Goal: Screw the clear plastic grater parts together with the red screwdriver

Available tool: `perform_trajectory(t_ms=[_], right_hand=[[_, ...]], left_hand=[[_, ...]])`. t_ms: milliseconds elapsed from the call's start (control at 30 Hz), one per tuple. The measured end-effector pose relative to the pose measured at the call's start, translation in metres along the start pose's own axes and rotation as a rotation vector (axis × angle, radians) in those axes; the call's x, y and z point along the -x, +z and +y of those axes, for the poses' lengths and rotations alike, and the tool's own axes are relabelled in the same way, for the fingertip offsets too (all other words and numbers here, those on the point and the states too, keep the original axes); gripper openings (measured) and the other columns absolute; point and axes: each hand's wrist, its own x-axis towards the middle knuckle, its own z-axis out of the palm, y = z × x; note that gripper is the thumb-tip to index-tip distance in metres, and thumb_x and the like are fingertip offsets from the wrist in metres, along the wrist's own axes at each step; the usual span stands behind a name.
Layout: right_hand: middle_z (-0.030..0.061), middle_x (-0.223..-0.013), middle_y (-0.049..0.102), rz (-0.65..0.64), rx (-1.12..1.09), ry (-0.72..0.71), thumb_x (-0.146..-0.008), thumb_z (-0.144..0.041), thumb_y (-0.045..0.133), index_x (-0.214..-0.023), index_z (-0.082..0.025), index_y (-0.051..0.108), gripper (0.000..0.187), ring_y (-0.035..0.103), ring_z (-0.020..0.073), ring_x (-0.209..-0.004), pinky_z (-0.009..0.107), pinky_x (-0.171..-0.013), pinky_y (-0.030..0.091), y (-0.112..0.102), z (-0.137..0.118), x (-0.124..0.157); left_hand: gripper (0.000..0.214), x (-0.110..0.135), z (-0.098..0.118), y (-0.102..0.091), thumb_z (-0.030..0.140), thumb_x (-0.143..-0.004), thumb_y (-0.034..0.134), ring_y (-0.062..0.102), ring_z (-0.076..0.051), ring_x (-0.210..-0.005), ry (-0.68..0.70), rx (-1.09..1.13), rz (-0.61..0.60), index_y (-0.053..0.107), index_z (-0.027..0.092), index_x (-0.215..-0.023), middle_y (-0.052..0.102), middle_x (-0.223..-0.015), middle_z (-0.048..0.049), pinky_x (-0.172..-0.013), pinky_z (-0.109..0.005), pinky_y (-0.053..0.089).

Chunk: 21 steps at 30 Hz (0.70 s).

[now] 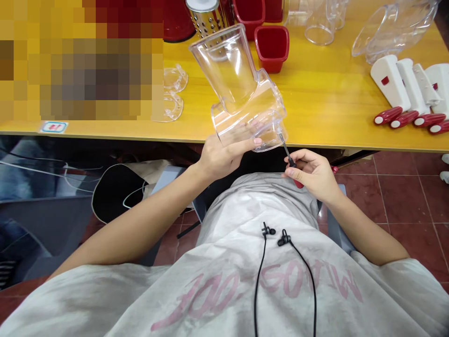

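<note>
A clear plastic housing [231, 70] with a wide square-mouthed chute is tilted over the front edge of the table. My left hand [224, 157] is closed around its lower part, the thumb lying along the bottom rim. In my right hand [314, 173] is a screwdriver [288, 153], with a dark shaft and a red-and-black handle pinched between thumb and fingers. Its shaft points up and its tip meets the lower right side of the housing, near the round base. Whether a screw sits at the tip is too small to tell.
Red square cups [272, 47] and a perforated metal drum [206, 18] stand behind the housing. Clear rings [171, 106] lie to the left. White parts with red handles [391, 84] line the right, below clear bowls [403, 30]. Black earphones [284, 238] hang over my shirt.
</note>
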Motion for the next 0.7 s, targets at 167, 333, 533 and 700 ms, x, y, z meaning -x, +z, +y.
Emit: perform_trajectory(t_ms=[167,333,533,700], right_hand=[[0.0067,-0.108,0.091,-0.02,0.02,-0.019,-0.08,-0.065,0.122,-0.109,-0.025,0.09,0.059,0.088,0.0237,-0.095,0.044,-0.098,0.079,-0.002,0.001,0.0],[0.0073,-0.108,0.092,-0.079,-0.016,-0.034,-0.096,-0.067,0.112,-0.119,-0.025,0.095,0.051,0.089,0.0237,-0.095,0.046,-0.099,0.082,-0.002,-0.002,0.002],[0.0055,-0.101,0.088,-0.185,-0.031,-0.006,-0.103,-0.075,0.103,-0.131,-0.024,0.093,0.059,0.081,0.0201,-0.083,0.039,-0.085,0.075,-0.001,-0.007,0.003],[0.0,-0.095,0.083,-0.148,-0.067,0.006,-0.082,-0.058,0.123,-0.117,-0.025,0.082,0.063,0.071,0.0144,-0.073,0.03,-0.071,0.067,0.004,-0.009,0.001]], left_hand=[[0.067,-0.006,0.001,0.0,0.014,-0.136,0.057,0.079,-0.027,-0.162,0.031,0.034,0.028,0.053,0.043,-0.196,0.077,-0.182,-0.0094,-0.137,-0.044,0.07],[0.068,-0.009,0.001,-0.001,0.016,-0.137,0.056,0.081,-0.028,-0.16,0.036,0.021,0.019,0.05,0.045,-0.197,0.076,-0.182,-0.0095,-0.136,-0.044,0.071],[0.068,-0.012,0.001,0.0,0.008,-0.133,0.059,0.077,-0.03,-0.165,0.087,0.053,0.044,0.055,0.035,-0.196,0.073,-0.185,-0.0143,-0.138,-0.045,0.069],[0.067,-0.013,0.002,0.001,0.011,-0.135,0.056,0.078,-0.029,-0.164,0.072,0.033,0.045,0.054,0.039,-0.196,0.073,-0.185,-0.0106,-0.135,-0.047,0.072]])
